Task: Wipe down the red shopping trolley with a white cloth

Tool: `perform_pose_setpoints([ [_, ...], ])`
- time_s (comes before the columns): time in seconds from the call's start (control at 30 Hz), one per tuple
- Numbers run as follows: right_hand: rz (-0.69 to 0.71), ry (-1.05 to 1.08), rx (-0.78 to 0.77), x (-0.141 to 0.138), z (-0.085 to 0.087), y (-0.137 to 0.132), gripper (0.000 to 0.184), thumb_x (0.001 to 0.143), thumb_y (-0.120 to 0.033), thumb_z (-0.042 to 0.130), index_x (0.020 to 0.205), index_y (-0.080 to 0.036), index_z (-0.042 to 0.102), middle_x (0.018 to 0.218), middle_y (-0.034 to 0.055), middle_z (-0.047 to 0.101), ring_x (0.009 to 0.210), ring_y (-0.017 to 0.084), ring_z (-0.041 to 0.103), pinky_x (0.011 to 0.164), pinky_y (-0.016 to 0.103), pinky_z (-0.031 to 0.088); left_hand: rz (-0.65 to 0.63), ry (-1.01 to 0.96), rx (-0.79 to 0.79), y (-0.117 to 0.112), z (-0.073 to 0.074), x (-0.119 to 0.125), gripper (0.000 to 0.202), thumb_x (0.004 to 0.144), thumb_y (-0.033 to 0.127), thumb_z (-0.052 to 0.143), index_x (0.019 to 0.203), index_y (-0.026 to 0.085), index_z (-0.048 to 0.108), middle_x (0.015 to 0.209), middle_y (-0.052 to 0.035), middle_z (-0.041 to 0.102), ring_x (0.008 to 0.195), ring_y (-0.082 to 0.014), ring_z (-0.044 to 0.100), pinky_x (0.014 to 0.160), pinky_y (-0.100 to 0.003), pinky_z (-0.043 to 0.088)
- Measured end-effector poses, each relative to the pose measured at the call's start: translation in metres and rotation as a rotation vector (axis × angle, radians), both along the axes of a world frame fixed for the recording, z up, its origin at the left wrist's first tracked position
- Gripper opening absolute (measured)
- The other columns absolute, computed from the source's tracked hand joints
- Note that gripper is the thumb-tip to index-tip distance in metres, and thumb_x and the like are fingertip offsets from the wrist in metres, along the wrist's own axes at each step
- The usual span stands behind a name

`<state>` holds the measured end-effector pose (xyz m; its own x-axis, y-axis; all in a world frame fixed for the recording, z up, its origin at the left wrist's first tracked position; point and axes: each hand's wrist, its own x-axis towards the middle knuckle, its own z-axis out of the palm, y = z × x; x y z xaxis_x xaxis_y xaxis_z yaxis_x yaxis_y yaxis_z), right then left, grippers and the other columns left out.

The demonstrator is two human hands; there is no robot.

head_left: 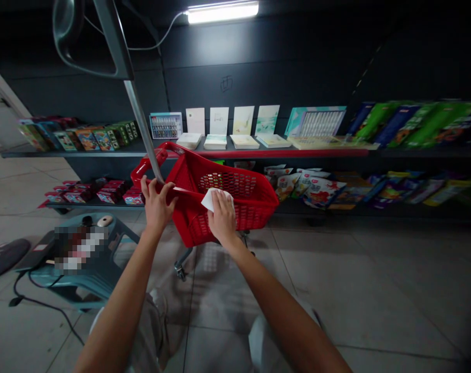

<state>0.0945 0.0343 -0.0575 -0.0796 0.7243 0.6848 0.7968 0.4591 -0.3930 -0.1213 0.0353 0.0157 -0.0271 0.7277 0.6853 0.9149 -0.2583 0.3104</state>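
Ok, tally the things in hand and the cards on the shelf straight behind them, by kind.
Red basket, gripped by the left hand: 1
White cloth, held on its rim by the right hand: 1
Upright cards: 4
Flat card stacks in front of them: 4
Total: 10

The white cloth [211, 199] is mostly covered by the right hand [222, 221]. The red basket [254, 199] has its wheels partly hidden by the forearm. A patch on the blue stool [120, 242] is pixelated; far-right packets [417, 122] are blurred.
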Motion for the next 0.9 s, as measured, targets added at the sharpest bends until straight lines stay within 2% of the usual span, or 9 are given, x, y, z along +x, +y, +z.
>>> perform_pose_setpoints([
  [0.1, 0.096, 0.133, 0.001, -0.023, 0.009, 0.004, 0.058, 0.098, -0.016, 0.042, 0.156, -0.011, 0.045, 0.163, 0.0149, 0.045, 0.156, 0.026, 0.034, 0.133, 0.051, 0.016, -0.009, -0.021, -0.006, -0.001, -0.002, 0.002, 0.042, 0.09, 0.027, 0.067, 0.132, 0.025, 0.067, 0.158, -0.015, 0.037, 0.163, -0.0392, -0.004, 0.125, -0.061, 0.034],
  [0.17, 0.161, 0.345, -0.065, -0.023, 0.015, 0.012, 0.049, 0.099, -0.024, 0.044, 0.144, -0.015, 0.059, 0.152, 0.0133, 0.059, 0.147, 0.026, 0.047, 0.129, 0.048, 0.027, -0.018, -0.02, -0.002, -0.001, -0.003, 0.002, 0.043, 0.09, 0.027, 0.067, 0.132, 0.026, 0.067, 0.158, -0.0149, 0.037, 0.163, -0.0395, -0.004, 0.125, -0.062, 0.035],
  [0.23, 0.2, 0.679, -0.188, -0.012, 0.022, 0.021, 0.039, 0.098, -0.038, 0.049, 0.122, -0.016, 0.071, 0.127, 0.0125, 0.074, 0.124, 0.028, 0.065, 0.115, 0.046, 0.045, -0.022, -0.005, 0.014, -0.001, -0.005, 0.0, 0.042, 0.09, 0.027, 0.068, 0.131, 0.026, 0.067, 0.157, -0.0149, 0.038, 0.163, -0.0394, -0.001, 0.126, -0.061, 0.033],
  [0.3, 0.232, 1.081, -0.295, 0.007, 0.027, 0.029, 0.038, 0.092, -0.048, 0.057, 0.104, -0.017, 0.073, 0.103, 0.0089, 0.079, 0.1, 0.027, 0.072, 0.097, 0.041, 0.057, -0.016, 0.012, 0.029, 0.001, -0.006, -0.001, 0.04, 0.09, 0.027, 0.068, 0.13, 0.026, 0.068, 0.156, -0.0145, 0.04, 0.163, -0.0393, 0.002, 0.126, -0.061, 0.033],
  [0.37, 0.296, 1.422, -0.374, 0.03, 0.03, 0.032, 0.037, 0.086, -0.051, 0.062, 0.099, -0.018, 0.072, 0.092, 0.0054, 0.079, 0.087, 0.024, 0.073, 0.086, 0.037, 0.06, -0.004, 0.019, 0.031, 0.001, -0.007, -0.002, 0.041, 0.089, 0.027, 0.069, 0.131, 0.027, 0.068, 0.156, -0.0138, 0.04, 0.163, -0.0394, 0.003, 0.124, -0.06, 0.037],
  [0.43, 0.357, 1.61, -0.47, 0.051, 0.033, 0.029, 0.036, 0.084, -0.05, 0.064, 0.102, -0.019, 0.071, 0.089, 0.0038, 0.079, 0.084, 0.023, 0.074, 0.081, 0.036, 0.062, 0.007, 0.019, 0.026, 0.002, -0.008, -0.002, 0.043, 0.089, 0.028, 0.069, 0.132, 0.028, 0.067, 0.157, -0.0136, 0.04, 0.163, -0.0399, 0.003, 0.119, -0.06, 0.044],
  [0.6, 0.386, 1.639, -0.644, 0.087, 0.038, 0.008, 0.037, 0.087, -0.047, 0.06, 0.109, -0.02, 0.071, 0.085, 0.0046, 0.08, 0.084, 0.026, 0.076, 0.077, 0.037, 0.064, 0.014, 0.005, 0.017, 0.002, -0.007, 0.001, 0.043, 0.088, 0.027, 0.07, 0.131, 0.028, 0.068, 0.158, -0.0147, 0.038, 0.162, -0.0414, 0.005, 0.11, -0.058, 0.054],
  [0.77, 0.327, 1.469, -0.851, 0.114, 0.041, -0.009, 0.036, 0.093, -0.042, 0.058, 0.115, -0.016, 0.071, 0.084, 0.0076, 0.081, 0.076, 0.025, 0.076, 0.072, 0.036, 0.064, 0.009, -0.008, 0.029, 0.002, -0.007, 0.001, 0.044, 0.087, 0.027, 0.071, 0.131, 0.027, 0.068, 0.158, -0.0147, 0.038, 0.163, -0.041, 0.004, 0.111, -0.058, 0.053],
  [0.9, 0.295, 1.311, -1.024, 0.14, 0.039, -0.019, 0.032, 0.097, -0.038, 0.057, 0.109, -0.014, 0.072, 0.084, 0.0099, 0.081, 0.065, 0.023, 0.074, 0.067, 0.034, 0.063, -0.01, -0.01, 0.038, 0.005, -0.008, -0.002, 0.044, 0.087, 0.026, 0.071, 0.131, 0.027, 0.067, 0.161, -0.0133, 0.036, 0.164, -0.0395, 0.002, 0.118, -0.058, 0.046],
])
